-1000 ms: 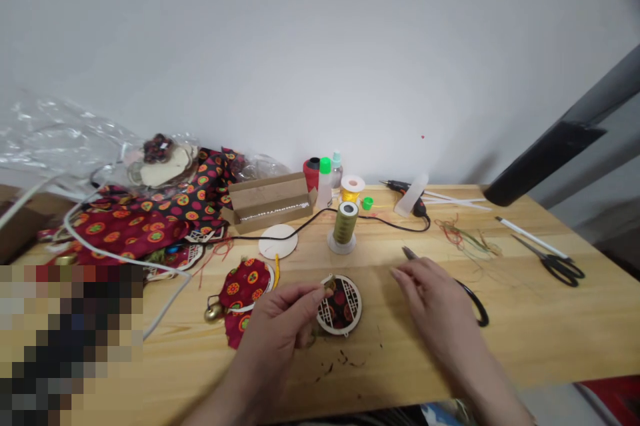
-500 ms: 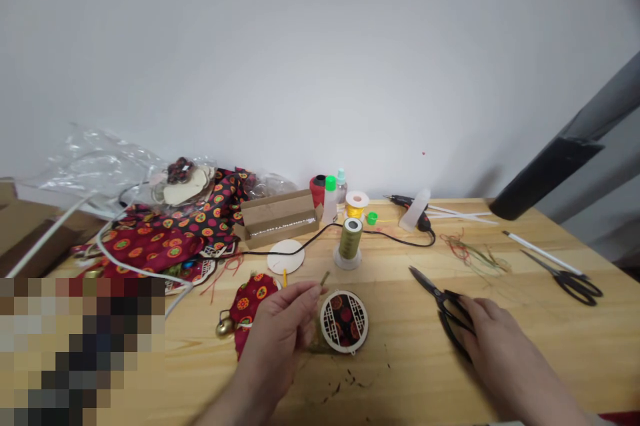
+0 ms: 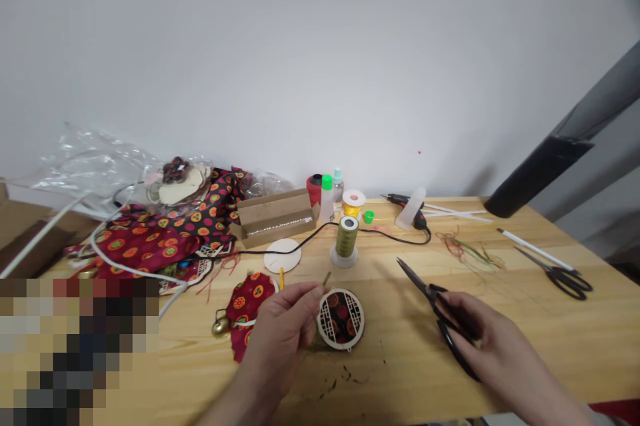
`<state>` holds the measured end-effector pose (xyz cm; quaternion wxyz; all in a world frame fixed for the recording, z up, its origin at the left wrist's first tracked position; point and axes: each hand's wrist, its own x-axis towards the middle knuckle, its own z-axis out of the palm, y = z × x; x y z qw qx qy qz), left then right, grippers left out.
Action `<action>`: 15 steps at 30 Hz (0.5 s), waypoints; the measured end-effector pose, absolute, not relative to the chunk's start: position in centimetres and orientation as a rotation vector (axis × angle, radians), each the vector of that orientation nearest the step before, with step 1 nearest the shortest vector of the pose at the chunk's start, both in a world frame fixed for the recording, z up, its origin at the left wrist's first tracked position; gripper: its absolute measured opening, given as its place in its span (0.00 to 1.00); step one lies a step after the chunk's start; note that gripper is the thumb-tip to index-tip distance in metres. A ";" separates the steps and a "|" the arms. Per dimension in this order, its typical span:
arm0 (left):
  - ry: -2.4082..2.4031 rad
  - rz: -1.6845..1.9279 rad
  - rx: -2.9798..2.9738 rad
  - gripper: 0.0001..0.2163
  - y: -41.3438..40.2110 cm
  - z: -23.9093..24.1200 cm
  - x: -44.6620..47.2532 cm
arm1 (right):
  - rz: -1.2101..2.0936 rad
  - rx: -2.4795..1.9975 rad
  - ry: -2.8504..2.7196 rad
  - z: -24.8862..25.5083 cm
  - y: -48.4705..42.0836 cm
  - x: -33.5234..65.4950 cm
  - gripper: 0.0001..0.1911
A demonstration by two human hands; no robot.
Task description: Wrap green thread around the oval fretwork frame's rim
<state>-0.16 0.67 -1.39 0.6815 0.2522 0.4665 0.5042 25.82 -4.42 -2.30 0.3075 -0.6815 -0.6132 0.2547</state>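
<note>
Scissors [image 3: 431, 294] are lying in the right hand [image 3: 493, 339], whose thumb and fingers are gripping the black handles, the blades pointing forward and leftward above the wooden table [image 3: 400, 389]. The left hand [image 3: 287, 323] is holding its thumb and forefinger together, pinching an olive strand [image 3: 327, 277] whose end is poking upward. Just beside those fingertips, a round lattice disc [image 3: 342, 319] is resting on the tabletop between both hands; whether the left hand is touching it is unclear. Beyond it, an olive thread spool [image 3: 346, 239] is standing upright.
</note>
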 end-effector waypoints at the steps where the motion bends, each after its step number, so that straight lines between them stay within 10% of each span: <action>1: 1.053 1.131 0.580 0.10 0.6 -1.5 -0.1 | 0.831 -1.700 -1.576 -1.7 -4.5 25.0 0.09; 7: 1.110 1.107 0.693 0.10 0.4 -1.6 0.2 | 1.063 -1.527 -1.582 0.2 -4.7 20.8 0.21; 15: 1.129 1.052 0.857 0.06 -0.1 -0.9 0.3 | 1.175 -1.594 -1.783 1.6 -3.4 18.5 0.14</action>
